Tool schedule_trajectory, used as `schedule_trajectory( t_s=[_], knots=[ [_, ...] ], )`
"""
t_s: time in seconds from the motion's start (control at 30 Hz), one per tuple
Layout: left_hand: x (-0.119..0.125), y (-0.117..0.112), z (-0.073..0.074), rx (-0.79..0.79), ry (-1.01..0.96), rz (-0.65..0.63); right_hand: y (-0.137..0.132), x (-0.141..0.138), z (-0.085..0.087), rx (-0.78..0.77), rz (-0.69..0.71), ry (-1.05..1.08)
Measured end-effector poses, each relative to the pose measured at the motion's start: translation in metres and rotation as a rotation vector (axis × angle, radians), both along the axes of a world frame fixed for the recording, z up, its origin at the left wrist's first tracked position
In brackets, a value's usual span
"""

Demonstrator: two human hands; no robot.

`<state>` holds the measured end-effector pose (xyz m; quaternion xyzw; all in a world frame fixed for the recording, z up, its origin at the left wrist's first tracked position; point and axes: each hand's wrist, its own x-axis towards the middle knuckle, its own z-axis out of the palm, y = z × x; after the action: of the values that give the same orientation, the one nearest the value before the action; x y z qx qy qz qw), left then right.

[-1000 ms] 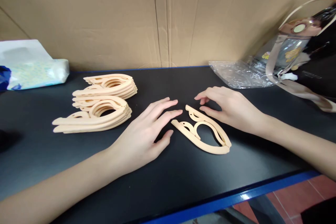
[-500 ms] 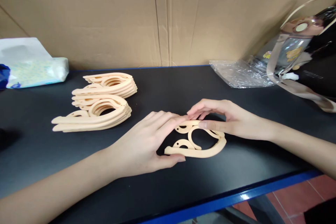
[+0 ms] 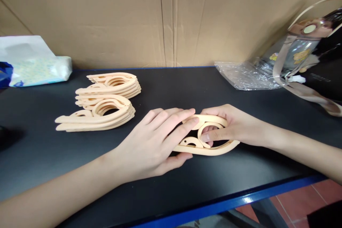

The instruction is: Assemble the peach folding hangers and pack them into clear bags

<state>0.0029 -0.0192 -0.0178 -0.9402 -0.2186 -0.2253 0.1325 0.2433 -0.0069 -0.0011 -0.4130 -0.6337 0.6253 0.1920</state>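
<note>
A peach plastic folding hanger (image 3: 213, 146) lies on the black table (image 3: 165, 89) between my two hands. My left hand (image 3: 155, 142) grips its left end, fingers over the top and thumb under the lower arm. My right hand (image 3: 229, 124) holds the right part, fingers curled over the upper arm and thumb pressed through the opening. To the left, a stack of several folded hangers (image 3: 100, 114) lies in front of a second stack (image 3: 114, 83), both untouched.
A cardboard wall (image 3: 171, 17) closes off the back. A soft tissue pack (image 3: 34, 69) lies at far left. Clear plastic bags (image 3: 245, 74) and a transparent bag with tan straps (image 3: 301, 50) sit at right. The table's blue front edge (image 3: 240, 203) runs close below my arms.
Both hands went from hovering open beside the hanger to gripping it. The hanger turned from slanting to lying roughly level and shifted slightly right.
</note>
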Motion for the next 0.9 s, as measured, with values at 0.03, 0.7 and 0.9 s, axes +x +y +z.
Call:
schedule_trajectory(
  t_s=[0.03, 0.7, 0.9],
  knots=[
    [0.0, 0.0, 0.0, 0.0, 0.007, 0.003, 0.0, 0.0, 0.0, -0.017, 0.0, 0.012],
    [-0.002, 0.003, 0.002, 0.046, -0.009, 0.206, 0.009, 0.005, -0.005, 0.102, -0.099, 0.096],
    [0.0, 0.002, 0.001, 0.07, 0.006, 0.186, 0.005, 0.0, -0.002, 0.169, -0.121, 0.044]
  ],
)
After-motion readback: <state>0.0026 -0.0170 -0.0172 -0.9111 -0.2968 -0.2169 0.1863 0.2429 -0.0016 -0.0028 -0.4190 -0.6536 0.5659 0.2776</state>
